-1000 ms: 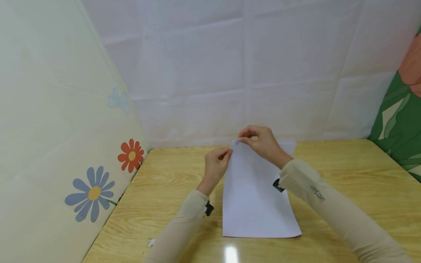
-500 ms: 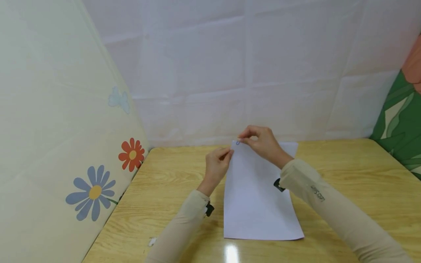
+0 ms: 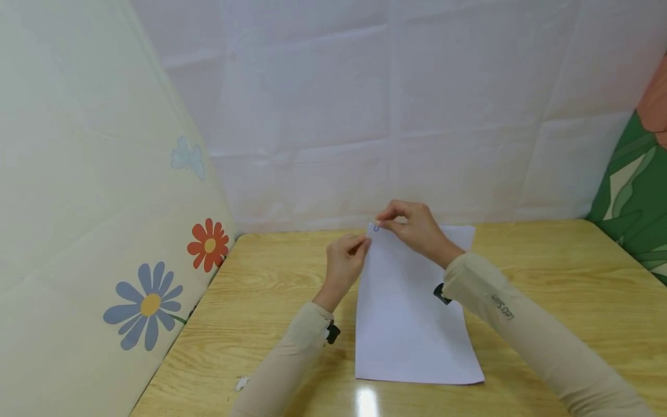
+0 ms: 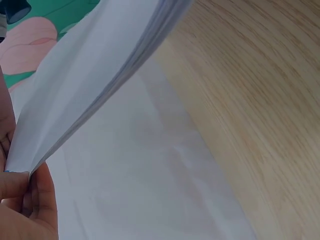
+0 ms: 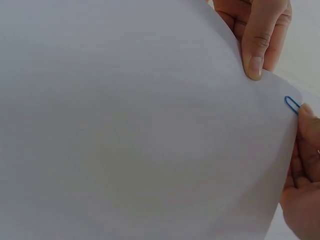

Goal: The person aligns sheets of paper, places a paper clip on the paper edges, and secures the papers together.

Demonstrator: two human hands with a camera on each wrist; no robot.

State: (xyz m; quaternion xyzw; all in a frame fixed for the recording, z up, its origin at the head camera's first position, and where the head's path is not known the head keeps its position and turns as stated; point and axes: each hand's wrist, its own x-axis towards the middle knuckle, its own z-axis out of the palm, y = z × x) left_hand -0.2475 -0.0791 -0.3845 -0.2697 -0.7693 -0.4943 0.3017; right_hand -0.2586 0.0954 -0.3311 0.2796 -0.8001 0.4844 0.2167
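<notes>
A stack of white paper [image 3: 411, 324] stands tilted up from the table, its top edge raised; the left wrist view shows several sheet edges in the stack [image 4: 125, 65]. Near the top left corner, my left hand [image 3: 344, 263] pinches the stack's left edge between thumb and fingers. A blue paper clip [image 5: 291, 104] sits over the sheets at that corner, its rounded end lying on the front sheet. My right hand [image 3: 414, 229] pinches the clip's other end at the top edge, thumb [image 5: 310, 122] in front. The fingertips behind the paper are partly hidden.
The wood-grain table [image 3: 271, 278] runs back to a white cloth backdrop [image 3: 312, 116]. A cream panel with printed flowers [image 3: 151, 304] borders the left side. A small white scrap or mark [image 3: 241, 383] lies by the left forearm.
The lower edge of the paper stack has shifted slightly toward me and to the right. Both hands keep their pinch at the corner and have hardly moved.
</notes>
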